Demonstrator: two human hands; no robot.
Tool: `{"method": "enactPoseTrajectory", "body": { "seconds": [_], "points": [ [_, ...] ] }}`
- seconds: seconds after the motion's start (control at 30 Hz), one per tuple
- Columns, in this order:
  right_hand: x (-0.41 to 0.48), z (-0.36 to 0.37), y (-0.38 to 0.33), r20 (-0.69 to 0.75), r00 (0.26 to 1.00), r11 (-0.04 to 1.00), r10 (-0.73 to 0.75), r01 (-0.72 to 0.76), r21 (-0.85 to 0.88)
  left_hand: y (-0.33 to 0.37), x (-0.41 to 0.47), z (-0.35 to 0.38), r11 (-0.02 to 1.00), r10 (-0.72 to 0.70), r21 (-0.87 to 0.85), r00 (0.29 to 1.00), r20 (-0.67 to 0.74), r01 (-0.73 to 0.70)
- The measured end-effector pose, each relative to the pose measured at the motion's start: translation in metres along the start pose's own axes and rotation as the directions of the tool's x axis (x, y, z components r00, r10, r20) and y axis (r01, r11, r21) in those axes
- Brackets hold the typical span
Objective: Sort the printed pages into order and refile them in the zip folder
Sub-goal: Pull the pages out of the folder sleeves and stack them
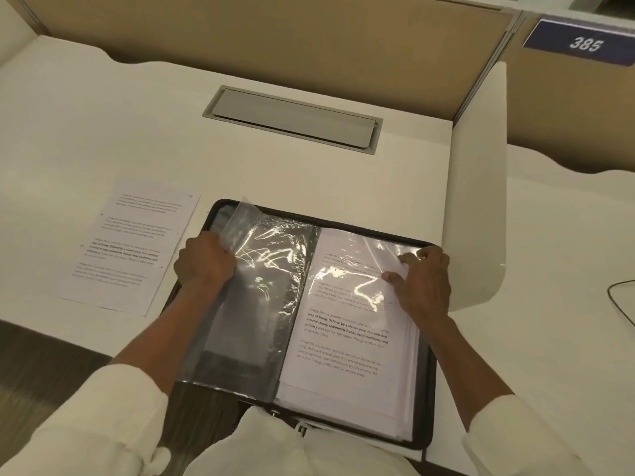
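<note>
A black zip folder (424,407) lies open at the desk's front edge. Clear plastic sleeves (261,286) cover its left half; they look empty. My left hand (202,261) grips the upper left edge of these sleeves. On the right half lies a sleeve with a printed page (343,352) inside, on a stack of further pages. My right hand (424,280) pinches the top right corner of that sleeve between thumb and fingers. A loose printed page (127,245), marked in its top right corner, lies flat on the desk left of the folder.
The white desk (137,132) has a grey cable hatch (292,118) at the back centre. A tan partition (275,32) closes the rear, and a white side panel (477,187) stands right. A blue sign reading 385 (584,42) and a dark cable (618,304) are beyond it.
</note>
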State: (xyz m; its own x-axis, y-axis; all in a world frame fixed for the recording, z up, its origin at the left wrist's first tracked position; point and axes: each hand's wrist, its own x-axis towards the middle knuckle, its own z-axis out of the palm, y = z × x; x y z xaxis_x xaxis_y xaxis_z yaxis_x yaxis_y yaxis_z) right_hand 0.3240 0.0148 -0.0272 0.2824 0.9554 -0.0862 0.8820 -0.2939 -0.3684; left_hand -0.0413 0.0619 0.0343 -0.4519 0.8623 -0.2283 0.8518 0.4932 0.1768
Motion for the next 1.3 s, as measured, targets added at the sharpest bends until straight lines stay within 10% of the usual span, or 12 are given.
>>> {"method": "enactPoseTrajectory", "body": {
  "seconds": [0.27,0.57,0.7,0.83,1.3],
  "points": [
    [0.010,-0.038,-0.031,0.098,0.980,0.787,0.171,-0.196,0.585,0.011,-0.016,0.030,0.989,0.149,0.037,0.963,-0.223,-0.144],
    [0.030,-0.062,-0.047,0.248,0.967,0.868,-0.051,-0.080,0.490,0.078,-0.065,0.046,0.869,0.420,-0.161,0.869,-0.261,-0.469],
    [0.023,-0.067,-0.056,0.319,0.932,0.896,-0.169,0.011,0.444,0.113,-0.087,0.045,0.814,0.315,-0.553,0.934,0.167,-0.176],
    [0.020,-0.071,-0.058,0.313,0.923,0.917,-0.222,0.089,0.389,0.137,-0.097,0.030,0.603,0.286,-0.732,0.769,0.571,0.319],
    [0.037,-0.086,-0.068,0.432,0.831,0.927,-0.350,0.243,0.284,0.151,-0.107,0.041,0.557,0.185,-0.722,0.786,0.590,0.411]
  ]
}}
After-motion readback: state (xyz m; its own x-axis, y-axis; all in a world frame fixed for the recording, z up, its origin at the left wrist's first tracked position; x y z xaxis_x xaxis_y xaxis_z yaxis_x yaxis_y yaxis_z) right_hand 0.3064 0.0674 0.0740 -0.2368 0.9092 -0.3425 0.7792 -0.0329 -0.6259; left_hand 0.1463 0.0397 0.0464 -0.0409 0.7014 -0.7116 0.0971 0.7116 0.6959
